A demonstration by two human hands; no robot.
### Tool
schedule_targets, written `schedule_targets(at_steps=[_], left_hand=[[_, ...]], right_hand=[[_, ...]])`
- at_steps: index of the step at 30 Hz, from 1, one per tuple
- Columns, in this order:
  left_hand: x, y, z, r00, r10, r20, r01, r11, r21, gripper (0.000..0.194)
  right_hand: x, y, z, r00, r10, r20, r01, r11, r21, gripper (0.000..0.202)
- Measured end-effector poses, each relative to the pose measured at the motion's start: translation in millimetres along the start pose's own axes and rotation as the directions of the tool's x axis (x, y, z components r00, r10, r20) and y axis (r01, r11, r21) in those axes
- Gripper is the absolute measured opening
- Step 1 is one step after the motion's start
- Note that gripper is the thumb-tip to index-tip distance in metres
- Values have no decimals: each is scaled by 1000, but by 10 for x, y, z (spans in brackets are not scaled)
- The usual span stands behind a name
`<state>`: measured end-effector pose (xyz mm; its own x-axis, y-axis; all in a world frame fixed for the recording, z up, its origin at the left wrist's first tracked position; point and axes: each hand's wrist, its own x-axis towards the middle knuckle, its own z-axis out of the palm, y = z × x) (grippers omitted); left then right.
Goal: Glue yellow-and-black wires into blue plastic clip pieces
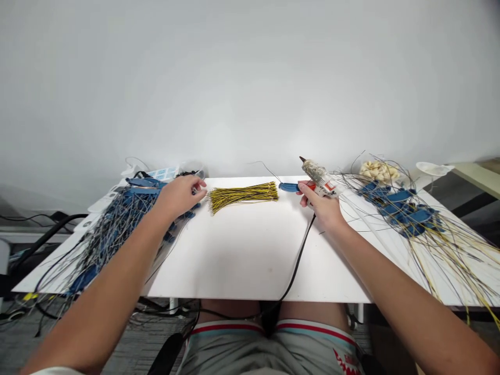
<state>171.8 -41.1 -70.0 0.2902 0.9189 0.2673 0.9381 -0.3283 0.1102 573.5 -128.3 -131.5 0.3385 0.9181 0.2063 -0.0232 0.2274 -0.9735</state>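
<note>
The slim blue plastic piece (288, 187) is above the rear half of the white bench (234, 255), right of its middle, gripped in the right hand (318, 203). That hand is closed, thumb and fingers pinching the piece's right end, and it also holds a whitish, glue-crusted glue gun (318, 174) with a dark nozzle.

The work looks part-done. Near the bench's right edge, blue pieces (406, 208) lie with yellow and dark wires trailing over the front edge; I judge these further along. Many blue pieces with grey wires (117, 219) crowd the left edge and seem to be waiting. The held piece shows only a thin dark wire, and a neat yellow-and-black wire bundle (244, 195) lies near the rear edge, apparently unused.

The piece's long axis runs left to right, nearly parallel to the rear edge; its free end points left, just beside the bundle. The left hand (183, 194) is loosely curled and partly open near the bundle's left end, with nothing visible in it.
</note>
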Motion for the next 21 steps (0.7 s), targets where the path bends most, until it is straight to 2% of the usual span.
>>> schedule_targets(at_steps=[3, 6, 10, 15, 21], left_hand=[[-78, -216, 14, 996, 50, 70, -54, 997, 53, 30], [-124, -296, 49, 994, 105, 31, -107, 991, 77, 34], [-134, -354, 82, 985, 175, -9, -173, 981, 86, 35], [-127, -416, 86, 974, 227, 16, -227, 961, 156, 35], [-191, -378, 12, 961, 275, 14, -272, 943, 191, 33]], right_hand=[[-2, -3, 2, 1000, 12, 6, -12, 1000, -7, 41], [-9, -3, 2, 1000, 14, 2, -14, 1000, -7, 43], [-4, 0, -4, 1000, 14, 2, -14, 1000, 3, 44], [5, -6, -11, 1000, 12, 4, -12, 1000, 21, 45], [-3, -13, -18, 1000, 17, 11, -17, 1000, 14, 43]])
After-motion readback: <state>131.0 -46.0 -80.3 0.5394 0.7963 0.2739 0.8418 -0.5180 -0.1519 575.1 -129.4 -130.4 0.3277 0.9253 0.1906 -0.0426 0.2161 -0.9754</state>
